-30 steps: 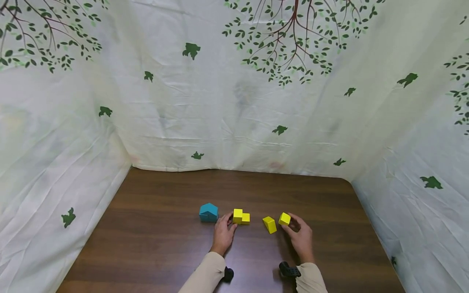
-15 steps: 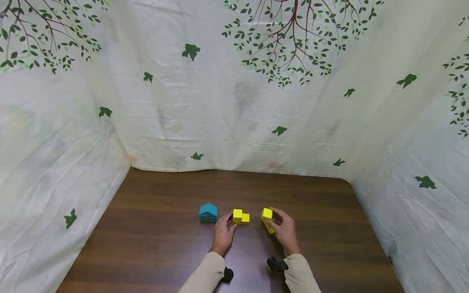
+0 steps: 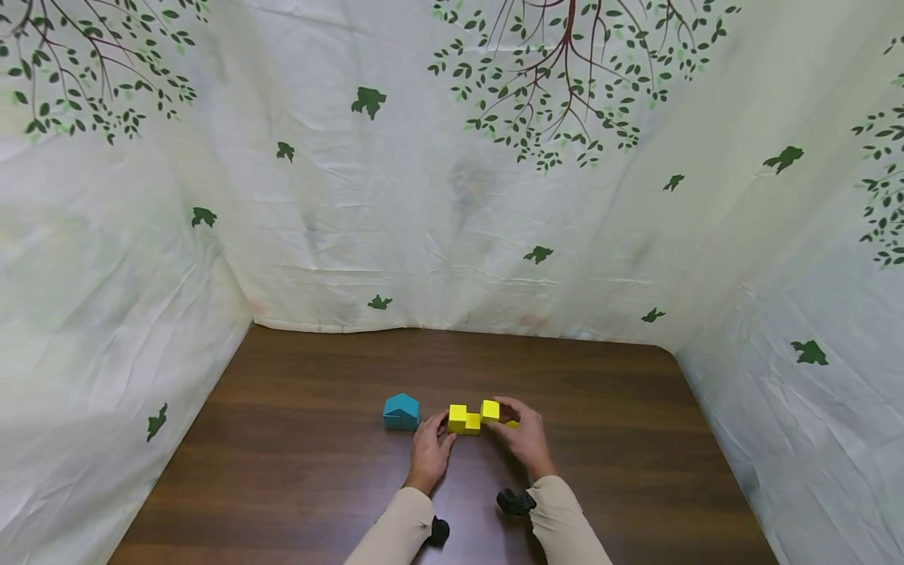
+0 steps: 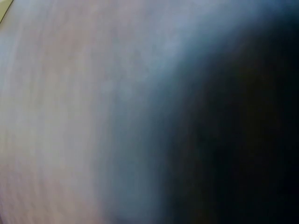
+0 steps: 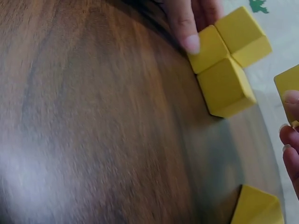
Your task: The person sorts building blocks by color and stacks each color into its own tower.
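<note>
My left hand holds the left side of a small stack of yellow cubes. Its thumb presses the lower left cube, its fingers behind. A second cube sits on top of that one, and a third cube stands beside it on the table. My right hand pinches another yellow cube between thumb and fingers, raised just right of the stack. A yellow wedge-like block lies on the table, mostly hidden behind the right hand in the head view. The left wrist view is a blur.
Blue blocks with a pointed, roof-like top stand left of the left hand on the brown wooden table. A white cloth with printed leaves and branches hangs behind and along both sides.
My right hand has moved left with its yellow cube, passing over the wedge-like block to beside the stack. The left hand and the stack have stayed put.
</note>
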`<action>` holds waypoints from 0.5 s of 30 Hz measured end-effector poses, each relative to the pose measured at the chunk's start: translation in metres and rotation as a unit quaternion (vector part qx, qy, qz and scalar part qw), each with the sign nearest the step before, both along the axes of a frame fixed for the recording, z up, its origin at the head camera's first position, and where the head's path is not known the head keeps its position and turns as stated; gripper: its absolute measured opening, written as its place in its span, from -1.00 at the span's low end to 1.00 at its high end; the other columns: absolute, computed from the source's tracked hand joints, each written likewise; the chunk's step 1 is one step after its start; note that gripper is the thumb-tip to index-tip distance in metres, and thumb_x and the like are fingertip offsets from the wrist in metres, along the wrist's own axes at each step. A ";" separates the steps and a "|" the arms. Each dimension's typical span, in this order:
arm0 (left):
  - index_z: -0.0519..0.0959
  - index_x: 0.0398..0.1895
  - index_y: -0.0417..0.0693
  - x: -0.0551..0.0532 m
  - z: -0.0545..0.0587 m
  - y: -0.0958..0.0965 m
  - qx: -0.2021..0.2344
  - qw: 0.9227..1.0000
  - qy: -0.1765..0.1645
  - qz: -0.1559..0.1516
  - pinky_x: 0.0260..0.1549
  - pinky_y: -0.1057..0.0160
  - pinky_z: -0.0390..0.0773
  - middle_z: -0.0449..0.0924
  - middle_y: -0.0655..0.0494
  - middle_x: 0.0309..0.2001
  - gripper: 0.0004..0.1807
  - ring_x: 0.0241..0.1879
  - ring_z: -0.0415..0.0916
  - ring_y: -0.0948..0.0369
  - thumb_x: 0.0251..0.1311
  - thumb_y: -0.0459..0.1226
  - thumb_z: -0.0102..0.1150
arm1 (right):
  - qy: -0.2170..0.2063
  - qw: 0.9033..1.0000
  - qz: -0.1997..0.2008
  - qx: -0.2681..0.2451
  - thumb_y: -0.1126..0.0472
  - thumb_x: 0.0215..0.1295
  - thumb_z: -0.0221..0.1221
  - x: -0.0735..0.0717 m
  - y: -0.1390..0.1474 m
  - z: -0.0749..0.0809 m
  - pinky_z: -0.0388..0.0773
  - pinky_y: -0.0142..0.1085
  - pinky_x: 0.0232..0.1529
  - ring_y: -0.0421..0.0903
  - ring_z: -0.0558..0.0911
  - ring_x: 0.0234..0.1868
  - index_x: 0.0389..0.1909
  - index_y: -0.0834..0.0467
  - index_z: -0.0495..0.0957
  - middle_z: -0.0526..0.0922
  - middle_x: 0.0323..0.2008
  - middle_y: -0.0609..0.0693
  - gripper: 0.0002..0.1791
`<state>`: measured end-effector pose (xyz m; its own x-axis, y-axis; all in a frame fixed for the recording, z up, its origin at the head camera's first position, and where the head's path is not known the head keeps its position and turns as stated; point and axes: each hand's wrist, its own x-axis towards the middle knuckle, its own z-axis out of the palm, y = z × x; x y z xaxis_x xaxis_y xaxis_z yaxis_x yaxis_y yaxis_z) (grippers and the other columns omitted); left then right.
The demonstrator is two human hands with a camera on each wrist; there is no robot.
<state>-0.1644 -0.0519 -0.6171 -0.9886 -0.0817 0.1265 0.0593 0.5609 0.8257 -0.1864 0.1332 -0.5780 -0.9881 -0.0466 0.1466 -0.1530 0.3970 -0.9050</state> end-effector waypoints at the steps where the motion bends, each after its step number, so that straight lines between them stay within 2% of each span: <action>1: 0.48 0.18 -0.28 0.000 0.000 0.000 -0.002 1.000 0.003 -0.001 -0.03 0.05 0.54 0.55 -0.14 0.07 -0.53 -0.03 0.49 -0.01 0.17 -0.39 0.28 | -0.005 1.000 0.003 -0.002 0.43 0.05 0.37 -0.001 -0.002 0.000 0.58 -0.04 -0.06 0.06 0.65 -0.13 0.04 0.25 0.59 0.65 -0.06 0.16 -0.54; 8: 0.47 0.18 -0.27 0.000 0.002 0.000 -0.002 1.000 -0.003 -0.003 -0.01 0.05 0.52 0.55 -0.13 0.08 -0.52 -0.01 0.49 -0.01 0.18 -0.38 0.27 | 0.007 0.999 0.033 0.012 0.44 0.06 0.35 -0.005 -0.011 -0.003 0.59 -0.05 -0.08 0.08 0.65 -0.13 0.03 0.26 0.58 0.65 -0.08 0.17 -0.56; 15: 0.47 0.19 -0.26 -0.001 0.003 0.001 -0.002 1.000 -0.013 -0.002 0.01 0.04 0.51 0.54 -0.12 0.09 -0.52 -0.01 0.47 -0.01 0.18 -0.38 0.27 | -0.005 0.999 0.031 0.025 0.47 0.04 0.36 -0.008 -0.015 -0.006 0.58 -0.06 -0.06 0.03 0.62 -0.15 0.01 0.23 0.61 0.66 -0.11 0.11 -0.56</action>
<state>-0.1655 -0.0514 -0.6145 -0.9918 -0.0782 0.1011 0.0396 0.5637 0.8250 -0.1949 0.1186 -0.5836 -0.9845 -0.1141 0.1334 -0.1701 0.4325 -0.8855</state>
